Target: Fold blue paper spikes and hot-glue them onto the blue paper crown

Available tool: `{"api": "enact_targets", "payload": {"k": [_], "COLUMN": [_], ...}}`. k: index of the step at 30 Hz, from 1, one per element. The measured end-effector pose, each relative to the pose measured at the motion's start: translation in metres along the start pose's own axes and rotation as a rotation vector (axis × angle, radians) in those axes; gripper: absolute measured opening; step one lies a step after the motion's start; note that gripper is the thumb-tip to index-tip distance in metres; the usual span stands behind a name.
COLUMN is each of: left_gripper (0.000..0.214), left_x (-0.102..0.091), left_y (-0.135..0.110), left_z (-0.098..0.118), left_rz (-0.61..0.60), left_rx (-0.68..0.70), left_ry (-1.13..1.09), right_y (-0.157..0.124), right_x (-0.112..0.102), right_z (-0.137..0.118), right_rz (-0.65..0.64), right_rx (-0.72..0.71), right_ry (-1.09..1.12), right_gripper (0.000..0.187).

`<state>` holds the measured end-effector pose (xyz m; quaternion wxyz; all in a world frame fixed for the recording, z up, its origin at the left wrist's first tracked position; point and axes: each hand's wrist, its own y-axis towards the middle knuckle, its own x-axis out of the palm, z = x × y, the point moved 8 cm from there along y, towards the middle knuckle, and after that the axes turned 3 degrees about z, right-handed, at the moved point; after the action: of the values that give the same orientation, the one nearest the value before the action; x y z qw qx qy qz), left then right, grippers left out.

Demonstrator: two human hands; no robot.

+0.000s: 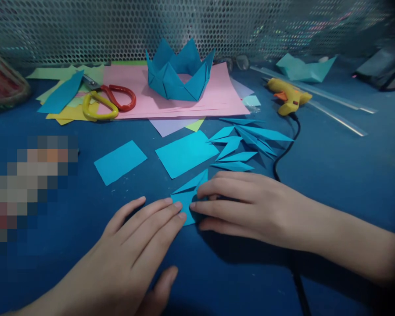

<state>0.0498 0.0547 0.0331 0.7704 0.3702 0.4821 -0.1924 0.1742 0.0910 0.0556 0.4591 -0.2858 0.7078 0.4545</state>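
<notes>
A small piece of blue paper (190, 204), partly folded with a raised pointed flap, lies on the table under both hands. My left hand (141, 250) rests flat, its stretched fingertips touching the paper's left edge. My right hand (250, 204) has its fingers bent over the paper's right side and closed on it; the thumb is hidden. Just beyond them are two flat blue paper rectangles (120, 162) and a loose group of folded blue paper points (238, 153). Farther back, a blue folded paper ring with pointed tips (177, 81) stands upright.
Pink paper sheets (230, 96) lie under the ring. Scissors (102, 105) with red and yellow handles rest on paper scraps at left. A yellow glue gun (289, 94) trails a black cable beside my right hand. Clear glue sticks (339, 118) lie near it. A perforated panel (85, 30) stands behind.
</notes>
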Motion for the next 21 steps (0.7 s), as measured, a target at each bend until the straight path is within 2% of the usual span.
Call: {"api": "enact_targets", "payload": {"k": [4, 8, 11, 14, 17, 21], "left_gripper": [0.040, 0.038, 0.033, 0.031, 0.030, 0.035], "left_x": [0.001, 0.001, 0.000, -0.001, 0.000, 0.000], "left_y": [0.000, 0.000, 0.000, 0.000, 0.000, -0.001], "left_z": [-0.003, -0.001, 0.001, 0.001, 0.000, 0.007], "left_rz": [-0.013, 0.004, 0.015, 0.010, 0.014, 0.078], "left_rx": [-0.012, 0.009, 0.032, 0.037, 0.023, 0.096], "left_ry": [-0.009, -0.007, 0.008, 0.002, -0.001, 0.039], "right_y": [0.001, 0.001, 0.002, 0.002, 0.001, 0.000], "right_x": [-0.003, -0.001, 0.001, 0.003, 0.006, 0.012], "right_z": [-0.012, -0.019, -0.019, -0.014, -0.002, 0.006], "right_rz": [0.025, -0.011, -0.023, 0.017, 0.054, 0.064], "right_rx": [-0.100, -0.136, -0.110, -0.033, 0.137, 0.293], "right_ry": [-0.135, -0.107, -0.064, -0.013, 0.128, 0.287], "right_gripper": [0.037, 0.042, 0.040, 0.034, 0.026, 0.017]}}
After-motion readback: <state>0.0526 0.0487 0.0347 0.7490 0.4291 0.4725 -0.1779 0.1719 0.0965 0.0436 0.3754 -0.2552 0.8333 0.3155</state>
